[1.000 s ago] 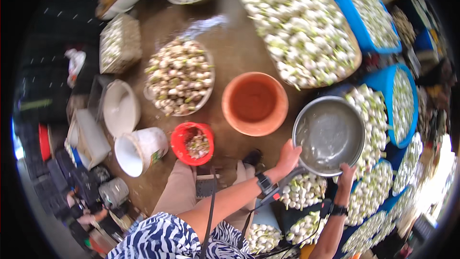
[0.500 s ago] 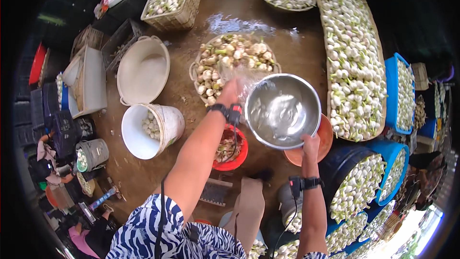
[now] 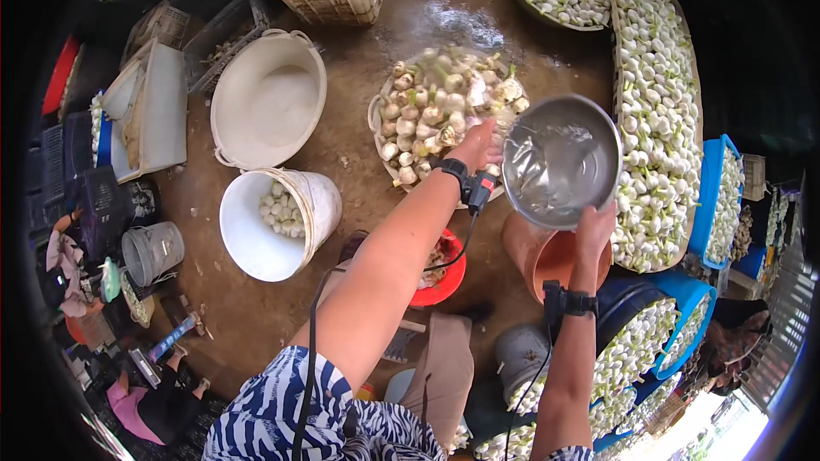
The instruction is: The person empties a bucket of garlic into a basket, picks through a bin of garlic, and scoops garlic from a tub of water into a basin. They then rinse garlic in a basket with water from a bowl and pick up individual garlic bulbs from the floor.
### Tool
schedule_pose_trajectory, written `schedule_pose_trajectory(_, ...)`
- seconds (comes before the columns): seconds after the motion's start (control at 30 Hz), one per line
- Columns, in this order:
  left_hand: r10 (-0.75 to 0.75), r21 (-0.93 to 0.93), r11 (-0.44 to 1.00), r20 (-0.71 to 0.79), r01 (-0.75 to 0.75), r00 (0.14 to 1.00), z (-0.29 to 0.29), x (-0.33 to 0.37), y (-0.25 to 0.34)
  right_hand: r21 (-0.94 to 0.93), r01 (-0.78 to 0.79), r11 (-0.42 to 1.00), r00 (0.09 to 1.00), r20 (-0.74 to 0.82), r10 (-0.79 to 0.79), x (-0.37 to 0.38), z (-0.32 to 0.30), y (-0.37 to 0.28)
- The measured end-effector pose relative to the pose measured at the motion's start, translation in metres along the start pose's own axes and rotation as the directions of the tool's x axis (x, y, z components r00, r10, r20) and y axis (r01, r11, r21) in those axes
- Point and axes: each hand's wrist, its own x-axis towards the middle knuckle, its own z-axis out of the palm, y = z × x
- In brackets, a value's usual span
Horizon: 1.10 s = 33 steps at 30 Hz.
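Observation:
My right hand grips the near rim of a shiny metal bowl, which has water in it and tilts over an orange bucket. My left hand is held out between the bowl and a round tub of garlic bulbs. Its fingers look stretched out, with nothing seen in them. Splashing water blurs the bulbs just beyond that hand. The bulbs still have brownish skins and short stalks.
A red basin with peelings stands below my left forearm. An empty beige tub and a white bucket with a few bulbs are to the left. A long tray of garlic and blue tubs line the right. People sit at far left.
Both hands and the bowl have shifted right in the picture, with the view itself moving too. My left hand now reaches closer to the bowl, and the splash lies over the tub's right side.

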Motion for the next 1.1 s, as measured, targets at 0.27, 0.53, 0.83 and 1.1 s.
schedule_pose_trajectory(0.27,0.169,-0.094,0.985,0.59,-0.141,0.789,-0.077,0.024,0.06,0.1,0.404,0.909,0.901,-0.215,-0.376,0.017,0.013,-0.103)
schedule_pose_trajectory(0.53,0.16,0.324,0.933,0.018,-0.158,0.987,-0.071,0.026,0.075,0.031,0.489,0.872,0.791,-0.438,-0.428,0.052,-0.077,-0.033)
schedule_pose_trajectory(0.83,-0.108,0.069,0.994,0.557,0.083,0.824,0.193,-0.019,-0.253,-0.036,-0.679,0.734,0.645,-0.507,0.572,-0.074,-0.302,0.409)
schedule_pose_trajectory(1.1,-0.491,0.72,0.639,0.111,0.271,0.864,0.412,-0.09,-0.532,-0.031,-0.844,0.535,0.526,-0.234,0.817,-0.067,-0.354,0.595)
